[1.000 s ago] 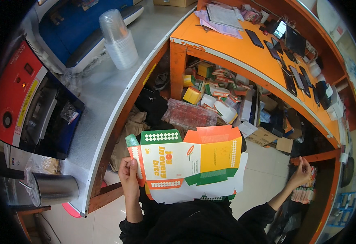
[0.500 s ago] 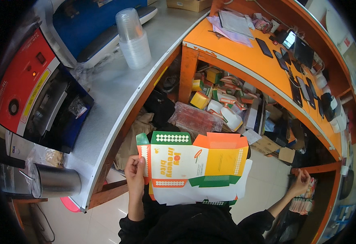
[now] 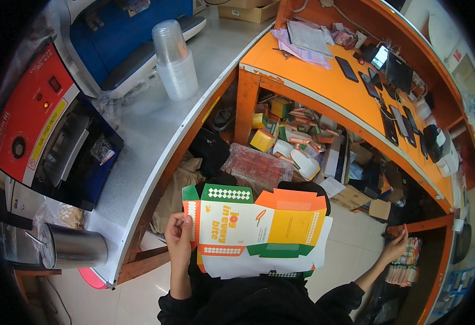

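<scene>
A flat, unfolded cardboard food carton (image 3: 243, 219) in white, yellow, orange and green lies across my lap. More flat carton blanks (image 3: 297, 264) lie under it, with white and green edges showing. My left hand (image 3: 179, 235) is closed on the carton's orange left flap, thumb on top and fingers underneath. Out to the right, apart from the carton, my right hand (image 3: 393, 248) is raised with its fingers stretched upward and nothing visible in it. It is nearest to a stack of small colourful packs (image 3: 402, 272) in an orange shelf.
A grey counter (image 3: 140, 141) on the left bears a red sealing machine (image 3: 37, 108), stacked plastic cups (image 3: 176, 70) and a steel container (image 3: 77, 245). Several phones (image 3: 347, 69) lie on an orange desk (image 3: 297, 62). Folded cartons (image 3: 263, 140) and a plastic-wrapped red bundle (image 3: 259, 165) are heaped beneath.
My right hand has shifted slightly, and its fingers have straightened from a more curled pose. The carton tilts slightly and sits a little lower in view; my left hand keeps its hold.
</scene>
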### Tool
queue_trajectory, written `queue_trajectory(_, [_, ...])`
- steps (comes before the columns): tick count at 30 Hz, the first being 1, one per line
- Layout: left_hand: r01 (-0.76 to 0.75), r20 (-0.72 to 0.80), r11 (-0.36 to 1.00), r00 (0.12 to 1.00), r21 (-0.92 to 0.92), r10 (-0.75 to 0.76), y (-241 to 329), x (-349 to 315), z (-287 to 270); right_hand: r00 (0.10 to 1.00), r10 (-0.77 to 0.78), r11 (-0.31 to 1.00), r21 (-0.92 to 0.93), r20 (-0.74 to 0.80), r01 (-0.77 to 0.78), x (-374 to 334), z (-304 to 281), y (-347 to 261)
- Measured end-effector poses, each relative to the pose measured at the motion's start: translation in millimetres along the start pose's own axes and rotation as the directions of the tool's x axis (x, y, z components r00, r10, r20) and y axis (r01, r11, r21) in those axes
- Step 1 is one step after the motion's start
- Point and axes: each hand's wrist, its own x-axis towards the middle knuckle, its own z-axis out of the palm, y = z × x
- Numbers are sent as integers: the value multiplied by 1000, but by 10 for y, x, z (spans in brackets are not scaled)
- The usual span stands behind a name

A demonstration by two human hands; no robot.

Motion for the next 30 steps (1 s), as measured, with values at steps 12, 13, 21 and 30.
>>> queue_trajectory(12, [-37,2,995,999,95,37,10,-13,3,993,-77,992,98,-89,86,-49,45,142])
queue_trajectory(13, [-54,7,990,999,132,53,11,-14,5,993,-71,987,137,-91,83,-49,40,121])
queue_trajectory(21, [-60,6,981,998,186,60,7,-13,30,997,36,992,-117,-70,-44,-65,-51,60])
queue_trajectory(30, [-107,6,935,994,339,111,93,-29,75,995,73,968,236,74,-89,-87,58,-228])
